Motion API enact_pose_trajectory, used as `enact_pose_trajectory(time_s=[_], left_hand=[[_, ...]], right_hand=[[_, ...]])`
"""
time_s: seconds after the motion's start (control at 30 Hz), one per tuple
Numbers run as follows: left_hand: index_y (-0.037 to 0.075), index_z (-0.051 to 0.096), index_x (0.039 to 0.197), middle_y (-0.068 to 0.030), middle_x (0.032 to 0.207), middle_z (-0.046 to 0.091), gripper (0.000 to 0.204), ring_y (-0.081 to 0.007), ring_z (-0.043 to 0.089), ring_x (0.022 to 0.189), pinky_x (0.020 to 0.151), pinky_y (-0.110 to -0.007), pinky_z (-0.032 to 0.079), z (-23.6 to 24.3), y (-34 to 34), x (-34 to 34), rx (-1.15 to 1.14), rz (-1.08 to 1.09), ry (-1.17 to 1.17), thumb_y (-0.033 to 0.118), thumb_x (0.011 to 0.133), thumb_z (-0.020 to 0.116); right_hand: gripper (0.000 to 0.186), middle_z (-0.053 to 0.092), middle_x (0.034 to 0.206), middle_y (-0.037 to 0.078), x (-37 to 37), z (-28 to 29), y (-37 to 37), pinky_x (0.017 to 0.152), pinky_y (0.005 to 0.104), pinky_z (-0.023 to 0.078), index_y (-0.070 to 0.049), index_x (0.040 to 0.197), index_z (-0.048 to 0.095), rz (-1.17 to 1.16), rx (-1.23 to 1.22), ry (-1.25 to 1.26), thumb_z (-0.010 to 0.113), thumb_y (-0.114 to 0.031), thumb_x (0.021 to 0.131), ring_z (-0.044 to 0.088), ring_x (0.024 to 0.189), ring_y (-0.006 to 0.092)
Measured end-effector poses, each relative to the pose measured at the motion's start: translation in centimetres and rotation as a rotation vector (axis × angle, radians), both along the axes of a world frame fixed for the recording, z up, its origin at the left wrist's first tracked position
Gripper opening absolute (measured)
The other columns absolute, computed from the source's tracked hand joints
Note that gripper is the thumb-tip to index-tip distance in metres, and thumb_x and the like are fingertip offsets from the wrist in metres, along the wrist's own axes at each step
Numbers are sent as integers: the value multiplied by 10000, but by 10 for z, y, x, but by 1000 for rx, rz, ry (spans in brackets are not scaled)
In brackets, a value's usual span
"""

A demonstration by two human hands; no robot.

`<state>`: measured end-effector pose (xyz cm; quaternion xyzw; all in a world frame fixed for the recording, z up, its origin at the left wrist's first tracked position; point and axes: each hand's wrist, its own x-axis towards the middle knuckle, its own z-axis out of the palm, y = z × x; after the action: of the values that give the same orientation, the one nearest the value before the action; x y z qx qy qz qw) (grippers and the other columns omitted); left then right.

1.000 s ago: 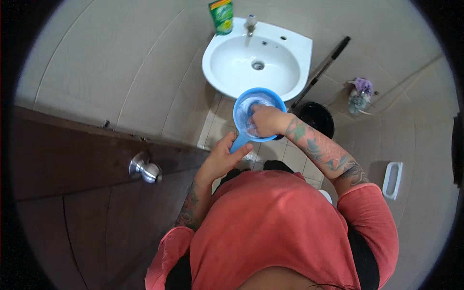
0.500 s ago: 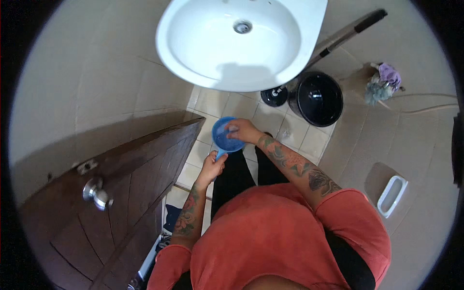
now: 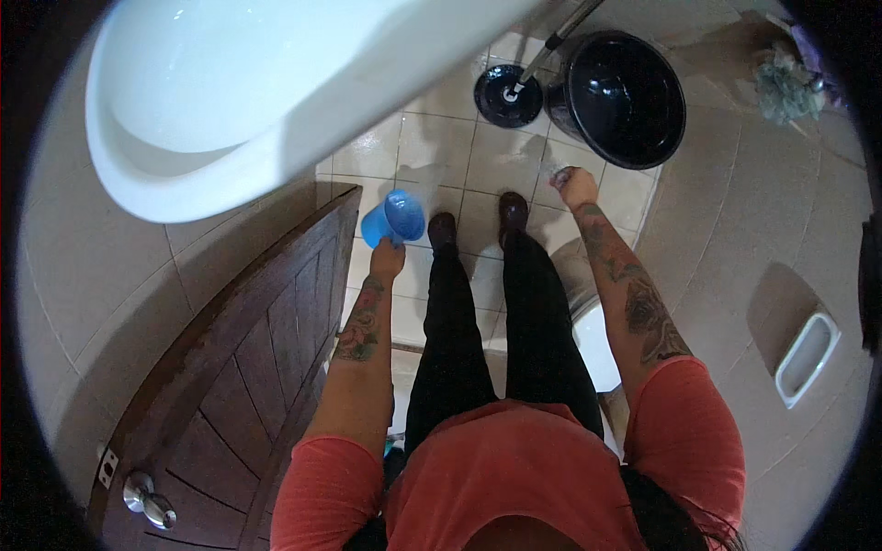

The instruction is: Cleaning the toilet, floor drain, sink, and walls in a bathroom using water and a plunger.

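Note:
My left hand point(image 3: 388, 259) is closed round the handle of a blue plastic water dipper point(image 3: 375, 223). The dipper is tipped, so its mouth faces to the right, left of my dark shoes. Away to the right, my right hand point(image 3: 577, 187) is closed over the floor, just below a large black bucket point(image 3: 574, 115). A small pale or clear bit shows at its fingertips, too blurred to name. Both hands are well apart.
The white sink point(image 3: 138, 188) fills the upper left. A brown wooden door point(image 3: 266, 358) stands along my left. Beside the bucket, a round black base point(image 3: 496, 96) carries a metal pole point(image 3: 551, 43). Mesh sponges point(image 3: 785, 92) and a white soap holder point(image 3: 808, 358) are on the right wall.
My right hand has come out of the dipper and moved right, towards the bucket. My left hand has shifted left and tipped the dipper. The view has turned and moved, with the sink now farther left.

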<state>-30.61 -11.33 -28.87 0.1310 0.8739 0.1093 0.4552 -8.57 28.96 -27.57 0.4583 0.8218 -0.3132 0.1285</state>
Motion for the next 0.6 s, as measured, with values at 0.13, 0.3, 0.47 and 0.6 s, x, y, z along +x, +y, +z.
enact_pose_trajectory(time_s=[0.13,0.3,0.47,0.6], left_hand=[[-80,502,1061,-316,954,647,363,-459,641,916,791,-527,517,-4,-21,-12,-79,97,16,232,887,565],[-67,412,1098,-270,838,664,345,-397,682,794,705,-449,562,-27,-58,-8,-71,-197,251,117,846,560],[-82,411,1121,-254,809,658,356,-404,676,779,688,-471,553,-2,-83,-9,-44,-539,639,62,825,544],[-70,418,1135,-270,804,641,340,-441,649,749,695,-513,529,124,3,8,13,-229,586,56,839,528]], right_hand=[[558,689,844,210,7,9,7,758,493,516,-80,803,728,-176,150,-210,523,-589,903,658,835,411],[594,691,860,200,30,28,21,731,504,514,-81,849,738,-301,243,-200,405,-559,961,657,830,407],[561,690,860,200,36,58,15,733,497,512,-97,882,733,-298,297,-149,373,-514,985,656,826,402],[569,681,829,218,61,118,13,721,513,502,-82,855,730,-407,333,-110,369,-500,990,647,791,419]])
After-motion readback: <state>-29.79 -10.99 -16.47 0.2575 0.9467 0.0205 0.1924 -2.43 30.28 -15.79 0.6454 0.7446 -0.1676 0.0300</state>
